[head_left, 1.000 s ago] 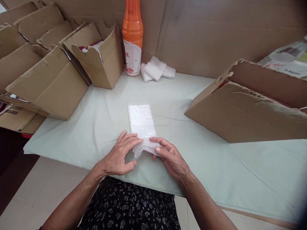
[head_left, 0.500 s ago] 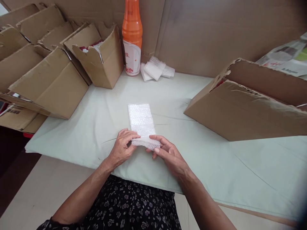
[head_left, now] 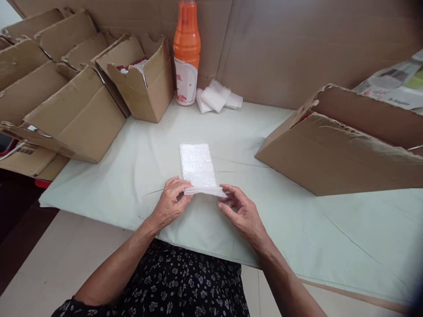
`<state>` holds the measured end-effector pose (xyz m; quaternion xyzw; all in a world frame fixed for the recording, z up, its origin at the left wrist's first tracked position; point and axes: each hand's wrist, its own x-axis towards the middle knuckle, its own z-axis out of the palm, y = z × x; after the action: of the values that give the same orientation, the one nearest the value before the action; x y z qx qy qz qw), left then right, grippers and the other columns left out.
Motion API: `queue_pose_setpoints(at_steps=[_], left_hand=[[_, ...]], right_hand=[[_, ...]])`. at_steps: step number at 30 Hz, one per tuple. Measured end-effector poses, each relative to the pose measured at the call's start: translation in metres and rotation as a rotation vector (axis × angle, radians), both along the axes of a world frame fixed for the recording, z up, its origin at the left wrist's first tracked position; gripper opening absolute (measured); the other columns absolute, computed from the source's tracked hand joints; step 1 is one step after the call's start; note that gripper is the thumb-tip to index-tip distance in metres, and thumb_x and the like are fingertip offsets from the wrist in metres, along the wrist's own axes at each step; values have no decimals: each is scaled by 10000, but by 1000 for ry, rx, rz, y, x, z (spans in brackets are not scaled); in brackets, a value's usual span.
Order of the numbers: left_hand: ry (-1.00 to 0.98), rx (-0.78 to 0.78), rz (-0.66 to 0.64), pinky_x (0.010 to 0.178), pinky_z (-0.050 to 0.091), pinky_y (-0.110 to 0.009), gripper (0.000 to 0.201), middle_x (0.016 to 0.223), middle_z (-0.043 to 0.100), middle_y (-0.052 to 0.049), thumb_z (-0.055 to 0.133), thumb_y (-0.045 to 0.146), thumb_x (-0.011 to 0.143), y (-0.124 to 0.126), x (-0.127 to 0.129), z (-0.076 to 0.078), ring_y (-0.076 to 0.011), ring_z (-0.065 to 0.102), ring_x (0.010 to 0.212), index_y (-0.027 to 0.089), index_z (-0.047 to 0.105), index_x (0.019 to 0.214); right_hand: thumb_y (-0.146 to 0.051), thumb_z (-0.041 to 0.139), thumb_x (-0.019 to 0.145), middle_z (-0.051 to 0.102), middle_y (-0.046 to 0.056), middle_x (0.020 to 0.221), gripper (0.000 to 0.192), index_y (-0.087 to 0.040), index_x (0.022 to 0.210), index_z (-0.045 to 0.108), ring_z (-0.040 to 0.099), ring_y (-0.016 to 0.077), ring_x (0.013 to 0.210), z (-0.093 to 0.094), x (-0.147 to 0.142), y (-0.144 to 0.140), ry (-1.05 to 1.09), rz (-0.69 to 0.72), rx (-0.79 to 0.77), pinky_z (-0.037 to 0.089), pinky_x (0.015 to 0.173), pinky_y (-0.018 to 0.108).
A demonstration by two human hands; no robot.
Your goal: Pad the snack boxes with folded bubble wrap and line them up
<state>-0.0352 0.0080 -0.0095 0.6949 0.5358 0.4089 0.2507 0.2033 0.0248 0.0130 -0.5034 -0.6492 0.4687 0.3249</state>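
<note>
a strip of bubble wrap [head_left: 197,167] lay on the pale green surface [head_left: 297,220], its long axis running away from the person, near end folded. left hand [head_left: 170,203] fingers pinched the fold's left corner; right hand [head_left: 240,210] fingers curled loosely at its right corner, grip hard to make out. behind stood an orange bottle [head_left: 187,53], its red label print unreadable, and torn cardboard boxes [head_left: 79,110]; a newspaper [head_left: 393,83] was cut off at right.

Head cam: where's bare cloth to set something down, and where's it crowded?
Free: the cloth right of the right hand, below the big box; also between the bubble wrap strip and the left boxes. Crowded: back left, around the orange bottle.
</note>
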Motion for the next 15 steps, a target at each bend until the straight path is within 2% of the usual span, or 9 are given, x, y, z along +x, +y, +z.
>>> queue_pose_setpoints(at_steps=[2, 4, 8, 12, 15], left_hand=[[6, -7, -1, 1135, 371, -516, 157, 1059, 768, -53, 571, 266, 953, 0, 0, 0, -231, 684, 1068, 221, 705, 1022], [13, -14, -9, 1140, 361, -517, 160, 1061, 767, -52, 567, 268, 957, 0, 0, 1, -231, 682, 1079, 224, 706, 1023], [20, -11, -16, 1141, 355, -521, 160, 1039, 768, -50, 563, 259, 955, -1, 1, 2, -228, 686, 1069, 225, 710, 1010], [12, 2, 5, 1134, 373, -518, 149, 1019, 768, -46, 563, 237, 944, -1, 2, 1, -224, 686, 1055, 226, 703, 995], [11, 15, 20, 1125, 394, -519, 137, 981, 766, -40, 568, 238, 942, -1, 3, 0, -210, 689, 967, 219, 695, 990]], right_hand=[[-294, 642, 852, 611, 90, 1292, 371, -278, 1223, 641, 649, 188, 915, 1, -2, 4, -90, 7, 118, 562, 703, 313], [-277, 633, 855, 603, 91, 1342, 347, -273, 1201, 657, 657, 201, 983, 3, -5, 10, -126, 79, 178, 569, 748, 322], [-239, 589, 856, 728, 60, 1137, 265, -240, 1097, 698, 686, 221, 1033, 3, -15, 22, -100, 247, 166, 551, 879, 348], [-280, 569, 882, 754, 30, 946, 205, -216, 1011, 715, 689, 195, 828, 4, -20, 24, -99, 188, 73, 527, 748, 308], [-313, 557, 905, 737, 9, 845, 194, -217, 956, 718, 658, 182, 748, 7, -20, 22, -101, 198, 25, 500, 704, 298]])
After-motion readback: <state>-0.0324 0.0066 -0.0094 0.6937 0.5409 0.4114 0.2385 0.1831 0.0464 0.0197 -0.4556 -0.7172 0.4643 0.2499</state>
